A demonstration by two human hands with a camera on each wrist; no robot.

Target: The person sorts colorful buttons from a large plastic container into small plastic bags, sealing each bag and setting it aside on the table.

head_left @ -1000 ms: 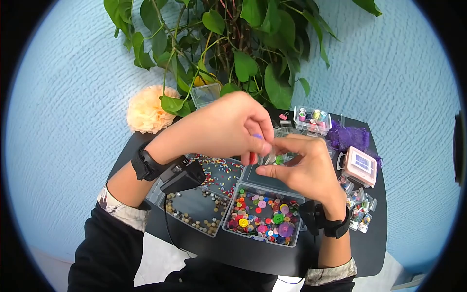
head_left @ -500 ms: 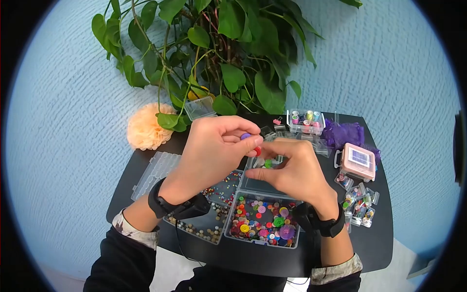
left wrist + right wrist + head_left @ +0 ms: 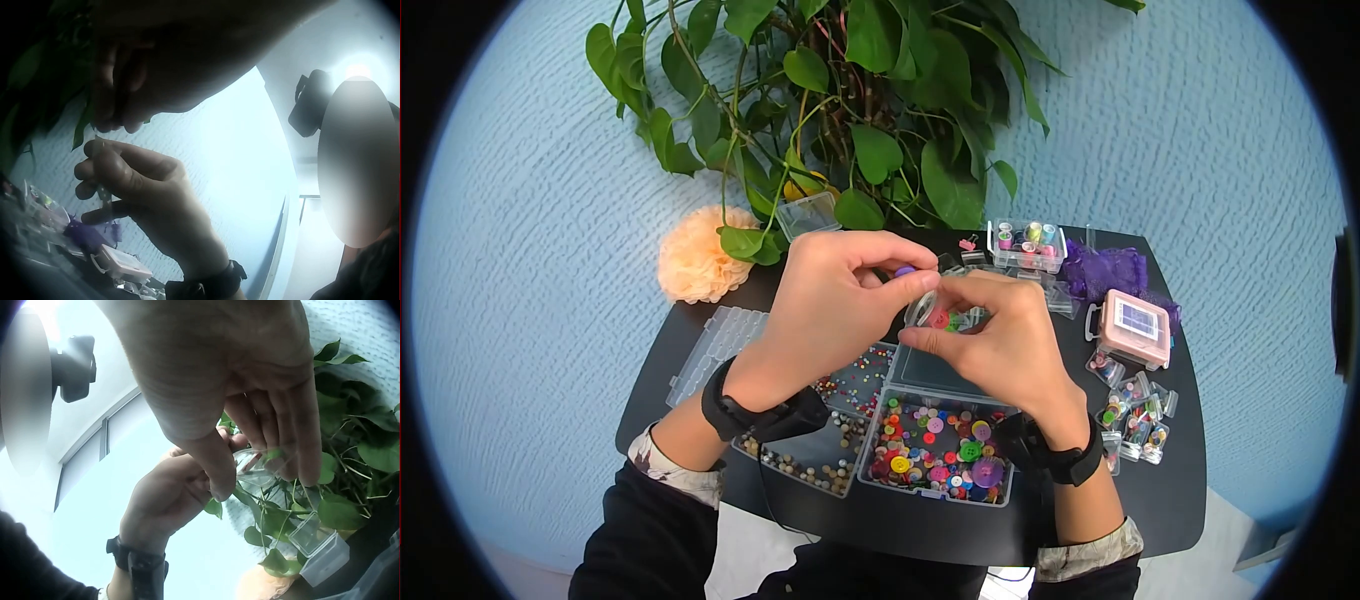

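In the head view my left hand [image 3: 810, 290] holds a purple button [image 3: 904, 271] in its fingers, right over the mouth of a small clear plastic bag [image 3: 918, 308]. My right hand [image 3: 1015, 335] grips this bag between thumb and fingers, its mouth spread open. Through the clear plastic show a red button [image 3: 941, 320] and a green button [image 3: 953, 322]. The right wrist view shows the clear bag [image 3: 253, 464] between the right thumb and fingers. Below the hands, a clear divided box [image 3: 940, 495] holds many colourful buttons.
Left of the button box, a compartment box [image 3: 800, 478] holds beads. Filled little bags [image 3: 1138, 420] lie at the table's right, near a pink case [image 3: 1135, 330], purple mesh [image 3: 1105, 270] and a thread-spool box [image 3: 1028, 262]. A peach pompom [image 3: 705, 255] and leafy plant [image 3: 875, 150] stand behind.
My left hand has drawn back left from over the bag, then come close to it again. The red button, earlier in my left fingers, now shows inside the bag. The bag's mouth looks wider.
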